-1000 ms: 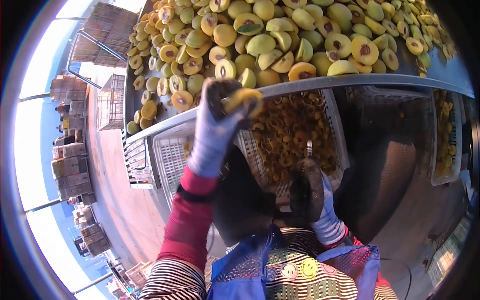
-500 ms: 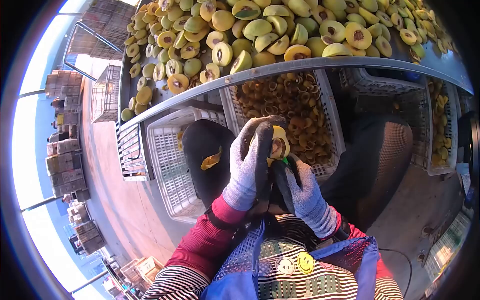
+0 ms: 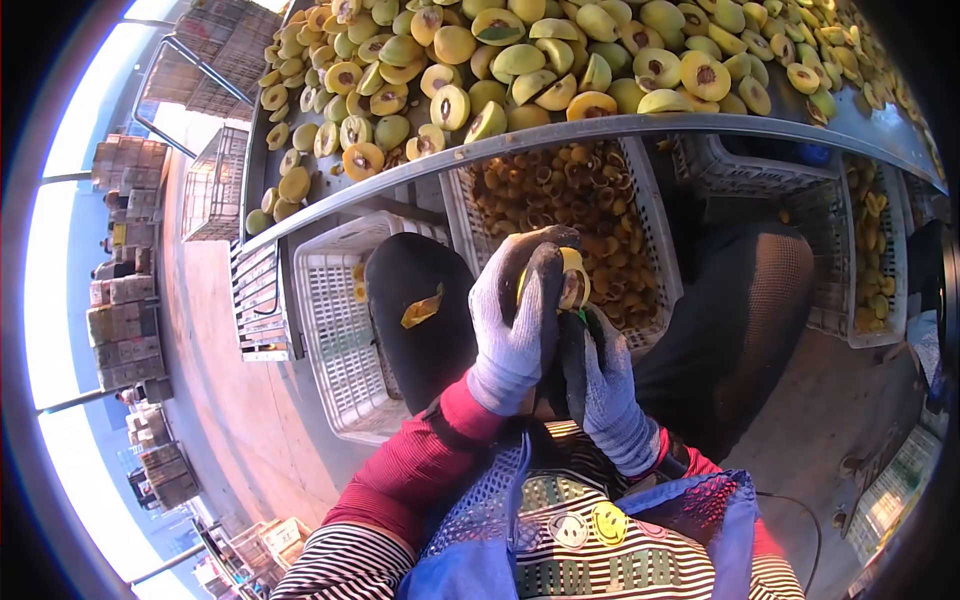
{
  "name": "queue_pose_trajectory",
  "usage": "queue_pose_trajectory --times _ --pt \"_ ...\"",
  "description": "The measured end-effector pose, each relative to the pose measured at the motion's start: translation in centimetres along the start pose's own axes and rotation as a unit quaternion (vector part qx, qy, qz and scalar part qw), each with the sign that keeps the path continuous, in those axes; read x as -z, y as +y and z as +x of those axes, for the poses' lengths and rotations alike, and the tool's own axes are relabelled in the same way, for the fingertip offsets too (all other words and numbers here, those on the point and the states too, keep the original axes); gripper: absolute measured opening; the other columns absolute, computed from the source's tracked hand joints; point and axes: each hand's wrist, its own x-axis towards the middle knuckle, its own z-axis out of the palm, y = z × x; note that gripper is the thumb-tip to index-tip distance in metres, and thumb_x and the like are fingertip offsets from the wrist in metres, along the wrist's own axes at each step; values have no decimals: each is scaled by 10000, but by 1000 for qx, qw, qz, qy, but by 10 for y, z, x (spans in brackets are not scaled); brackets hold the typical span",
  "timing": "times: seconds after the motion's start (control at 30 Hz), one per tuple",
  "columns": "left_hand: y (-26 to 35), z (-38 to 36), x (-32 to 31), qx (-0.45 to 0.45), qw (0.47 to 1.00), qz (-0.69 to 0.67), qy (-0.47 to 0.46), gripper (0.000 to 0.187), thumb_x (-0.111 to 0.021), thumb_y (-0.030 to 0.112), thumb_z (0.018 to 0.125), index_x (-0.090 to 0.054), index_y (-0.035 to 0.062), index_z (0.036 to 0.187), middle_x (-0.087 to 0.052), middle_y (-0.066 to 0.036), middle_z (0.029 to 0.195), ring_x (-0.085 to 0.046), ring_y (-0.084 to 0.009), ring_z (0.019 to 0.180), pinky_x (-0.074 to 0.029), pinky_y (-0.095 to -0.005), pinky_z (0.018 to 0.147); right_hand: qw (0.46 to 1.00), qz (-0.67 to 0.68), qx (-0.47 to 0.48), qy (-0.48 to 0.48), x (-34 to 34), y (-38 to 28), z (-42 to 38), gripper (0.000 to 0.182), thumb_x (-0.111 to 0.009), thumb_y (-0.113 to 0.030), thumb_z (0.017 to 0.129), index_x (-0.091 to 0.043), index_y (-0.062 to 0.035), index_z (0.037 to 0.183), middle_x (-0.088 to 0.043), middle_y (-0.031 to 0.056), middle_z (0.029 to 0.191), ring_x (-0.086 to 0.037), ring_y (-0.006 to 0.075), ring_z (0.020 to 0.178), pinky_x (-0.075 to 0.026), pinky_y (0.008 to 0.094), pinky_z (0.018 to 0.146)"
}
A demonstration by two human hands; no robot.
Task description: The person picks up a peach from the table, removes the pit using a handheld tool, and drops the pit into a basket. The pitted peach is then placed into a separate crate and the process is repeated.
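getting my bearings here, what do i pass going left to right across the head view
Brown crate stack at the far left, upright white crate, low white crate, left gloved hand, right gloved hand, crate of yellow pieces

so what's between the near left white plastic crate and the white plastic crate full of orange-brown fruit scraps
In the head view, a black-clad knee with a yellow scrap on it separates the left crate from the scrap-filled crate.

From here I see a metal table [image 3: 340,202], its raised rim curving toward the person, covered with a spread of halved yellow-green fruit [image 3: 520,60], cut faces and skins showing, thinner at the left corner.
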Motion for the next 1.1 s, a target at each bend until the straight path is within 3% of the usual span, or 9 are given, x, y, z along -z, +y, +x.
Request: queue_pose_trajectory --times 0.3,0.37,0.47,0.6,0.67,0.77,0.87,0.93,1.1 --pt "5 3 15 -66 996 12 -61 230 -500 107 896 -610 -64 1005 -644 -154 903 -623 -200 823 -476 -291 749 986 123 0 -109 20 -9 6 431 -598 -93 899 -405 31 1264 -564 189 1027 -608 216 773 -494 285 625" --pt "9 11 19 -133 983 55 -113 225 -513 90 854 -617 -61 984 -634 -185 879 -634 -278 776 -488 -313 718 630 647 -419 -94 28 -24 17 395 -552 -282 945 -461 7 1198 -566 75 788 -522 111 522 -414 208 468" --pt "4 28 31 -246 943 116 -192 232 -542 113 830 -625 -43 981 -635 -186 879 -632 -304 765 -495 -326 710 159 877 -392 -230 27 -11 23 442 -435 -462 963 -508 -33 1041 -471 20 594 -392 85 385 -338 211 374" --pt "2 20 24 2 973 1 -230 349 -524 266 894 -621 -61 972 -636 -118 893 -604 -190 803 -473 -286 734 -42 921 -326 -207 23 -12 25 452 -361 -522 963 -466 -93 864 -391 -26 515 -333 61 369 -280 208 343" --pt "-10 3 21 134 964 -148 -175 386 -530 322 913 -608 -30 1050 -625 -122 948 -600 -163 855 -465 -284 777 -54 929 -301 -209 16 -11 22 441 -356 -513 967 -470 -98 869 -403 -32 528 -344 63 381 -292 211 357" --pt "-27 -4 11 -293 942 160 -16 284 -559 246 900 -620 -22 968 -627 -96 865 -596 -190 794 -475 -292 725 -51 930 -308 -194 9 -10 14 441 -360 -519 964 -468 -102 867 -417 -30 536 -358 71 391 -307 217 366" --pt "-19 -9 27 173 976 -93 -90 237 -587 192 848 -627 -18 951 -623 -134 837 -615 -263 753 -491 -319 691 -44 915 -349 -198 6 -4 11 462 -360 -523 963 -488 -83 907 -416 -17 533 -363 78 396 -307 220 365" --pt "-19 11 47 -170 955 177 -168 225 -552 173 845 -628 -10 951 -607 -157 807 -631 -277 722 -490 -332 658 4 890 -382 -246 4 -1 14 485 -361 -523 963 -508 -61 957 -407 -2 528 -360 79 395 -306 219 367" --pt "-22 8 52 -61 971 70 -220 253 -520 192 864 -627 -22 946 -617 -157 817 -634 -256 727 -487 -311 657 -56 900 -364 -232 7 -18 13 495 -360 -518 965 -514 -48 973 -414 10 536 -358 82 391 -308 218 357"
